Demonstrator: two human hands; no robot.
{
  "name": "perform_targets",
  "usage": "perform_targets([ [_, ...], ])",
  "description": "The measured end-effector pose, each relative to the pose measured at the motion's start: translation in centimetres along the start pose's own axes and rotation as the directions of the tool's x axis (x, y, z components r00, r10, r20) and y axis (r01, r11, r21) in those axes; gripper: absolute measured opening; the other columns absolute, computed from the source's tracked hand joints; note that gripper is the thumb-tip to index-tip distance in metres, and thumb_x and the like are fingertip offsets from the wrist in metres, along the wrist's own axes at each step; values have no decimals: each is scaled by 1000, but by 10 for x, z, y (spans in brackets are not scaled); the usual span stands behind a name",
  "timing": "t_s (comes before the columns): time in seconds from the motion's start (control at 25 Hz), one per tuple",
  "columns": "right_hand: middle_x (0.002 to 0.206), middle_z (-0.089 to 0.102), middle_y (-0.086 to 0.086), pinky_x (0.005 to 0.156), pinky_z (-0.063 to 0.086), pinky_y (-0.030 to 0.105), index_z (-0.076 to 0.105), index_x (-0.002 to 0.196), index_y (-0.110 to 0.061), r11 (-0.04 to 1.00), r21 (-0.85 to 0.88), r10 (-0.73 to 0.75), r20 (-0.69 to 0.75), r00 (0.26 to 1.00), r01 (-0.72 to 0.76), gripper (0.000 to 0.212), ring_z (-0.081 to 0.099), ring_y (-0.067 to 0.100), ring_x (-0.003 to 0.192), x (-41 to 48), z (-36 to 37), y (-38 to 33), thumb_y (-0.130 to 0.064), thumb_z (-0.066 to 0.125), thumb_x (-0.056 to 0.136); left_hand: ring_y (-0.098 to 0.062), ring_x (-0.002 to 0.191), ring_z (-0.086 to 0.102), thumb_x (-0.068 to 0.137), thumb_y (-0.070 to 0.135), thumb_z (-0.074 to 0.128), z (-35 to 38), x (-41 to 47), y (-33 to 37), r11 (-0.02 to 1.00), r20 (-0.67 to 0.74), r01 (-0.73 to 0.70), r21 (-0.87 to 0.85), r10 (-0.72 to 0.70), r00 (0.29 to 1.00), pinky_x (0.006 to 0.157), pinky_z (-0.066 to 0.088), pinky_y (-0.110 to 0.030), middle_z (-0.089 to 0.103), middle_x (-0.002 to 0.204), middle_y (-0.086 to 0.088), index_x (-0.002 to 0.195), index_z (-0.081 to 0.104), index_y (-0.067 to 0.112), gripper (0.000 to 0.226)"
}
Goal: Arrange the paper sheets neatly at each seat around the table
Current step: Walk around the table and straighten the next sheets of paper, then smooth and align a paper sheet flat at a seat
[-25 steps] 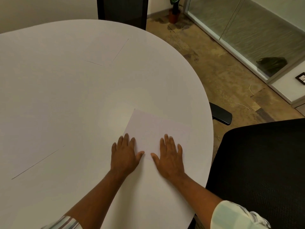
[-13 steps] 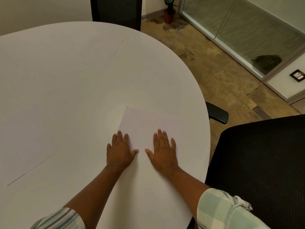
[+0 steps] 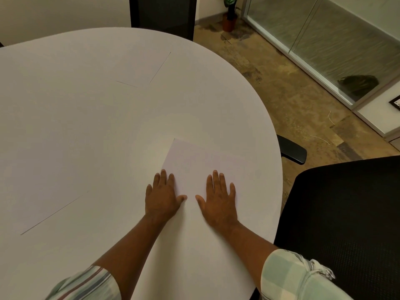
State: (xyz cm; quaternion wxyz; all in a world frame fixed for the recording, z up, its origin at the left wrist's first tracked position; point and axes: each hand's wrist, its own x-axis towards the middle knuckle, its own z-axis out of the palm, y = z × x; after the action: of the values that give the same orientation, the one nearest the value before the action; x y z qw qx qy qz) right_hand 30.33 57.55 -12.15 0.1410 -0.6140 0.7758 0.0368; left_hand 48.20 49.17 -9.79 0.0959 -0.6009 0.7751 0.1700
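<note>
Seen from the head camera, we look down on a round, smooth, matte white table (image 3: 86,126). A thin, rectangular white paper sheet (image 3: 201,161) lies flat near its right rim, just in front of a black mesh office chair (image 3: 346,224).

Both hands press palm-down on the sheet. The left hand (image 3: 161,198) lies over its left edge and the right hand (image 3: 219,202) sits inside it. On each hand the fingers are straight and close together, and the thumbs are splayed towards one another without touching. Rolled sleeves of pale checked cloth cover the upper forearms.

The sheet's far left corner points away from us towards the table's middle. Its far edge slants down to the right, towards the rim. The near end fades into the tabletop, so we cannot tell which way its long axis runs.

Two more white sheets show only by thin dark edge lines, one at the far side (image 3: 134,66) and one at the left (image 3: 54,215). Beyond the table lie a mottled brown floor (image 3: 281,83), a small potted plant (image 3: 230,16) and a frosted glass partition (image 3: 324,40).
</note>
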Motion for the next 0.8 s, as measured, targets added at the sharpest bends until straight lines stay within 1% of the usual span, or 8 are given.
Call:
perform_targets([
  [0.24, 174, 3, 13, 126, 15, 60, 13, 165, -9, 1000, 4, -1, -10, 1000, 2, 86, 5, 31, 161, 0, 2, 2, -67, 10, 101, -34, 162, 15, 93, 72, 55, 4, -3, -3, 999, -44, -1, -47, -1, 999, 127, 27, -55, 13, 176, -13, 166, 16, 16, 100],
  [0.36, 174, 1, 13, 126, 14, 59, 12, 165, -9, 1000, -20, -5, 0, 1000, 5, 86, 4, 31, 161, -1, 0, 1, -66, 8, 100, -34, 163, 11, 93, 73, 53, 7, -12, -14, 994, -78, -1, -111, -7, 997, 130, 21, -50, 8, 176, -15, 167, 7, 14, 105],
  [0.48, 173, -3, 12, 126, 10, 59, 10, 165, -9, 1000, -2, -14, 3, 1000, 14, 89, 1, 30, 161, -3, -6, 0, -67, 2, 98, -34, 163, 5, 95, 71, 49, 12, -23, -35, 991, -74, -38, -129, 29, 997, 131, 15, -46, 2, 176, -16, 167, 2, 14, 103],
  [0.52, 173, -1, 13, 126, 10, 60, 11, 165, -9, 1000, 3, -20, -9, 1000, 20, 89, 3, 30, 161, -4, -8, -3, -67, 4, 98, -33, 163, 4, 96, 71, 48, 13, -28, -43, 990, -77, -40, -134, 30, 997, 131, 14, -46, 1, 176, -16, 167, 2, 14, 102],
  [0.6, 171, 15, 18, 123, 17, 64, 25, 162, -4, 998, 23, -48, -114, 992, 51, 83, 19, 35, 158, -7, -11, -13, -61, 19, 101, -31, 164, 4, 98, 68, 47, 13, -37, -64, 986, -105, -19, -168, 1, 994, 131, 11, -43, 3, 176, -14, 167, 6, 14, 97],
  [0.64, 170, 21, 19, 122, 20, 65, 30, 160, -2, 997, 33, -64, -160, 985, 70, 81, 24, 36, 157, -7, -11, -18, -58, 25, 102, -30, 164, 5, 98, 65, 47, 12, -42, -74, 981, -125, -2, -195, -23, 992, 131, 11, -42, 5, 176, -13, 167, 9, 14, 94],
  [0.72, 172, 18, 17, 124, 18, 62, 27, 161, -4, 990, 38, -127, -156, 980, 135, 81, 19, 34, 158, -5, -10, -37, -59, 26, 102, -29, 163, 9, 99, 59, 49, 8, -54, -98, 965, -171, 49, -259, -96, 981, 131, 10, -40, 10, 176, -12, 167, 17, 13, 88],
  [0.8, 173, 14, 14, 125, 17, 59, 23, 163, -6, 973, 36, -222, -151, 963, 229, 82, 14, 31, 160, 1, -6, -65, -60, 25, 101, -28, 163, 9, 101, 54, 50, 4, -66, -122, 946, -187, 109, -306, -172, 967, 132, 9, -39, 12, 176, -12, 166, 20, 13, 83],
])
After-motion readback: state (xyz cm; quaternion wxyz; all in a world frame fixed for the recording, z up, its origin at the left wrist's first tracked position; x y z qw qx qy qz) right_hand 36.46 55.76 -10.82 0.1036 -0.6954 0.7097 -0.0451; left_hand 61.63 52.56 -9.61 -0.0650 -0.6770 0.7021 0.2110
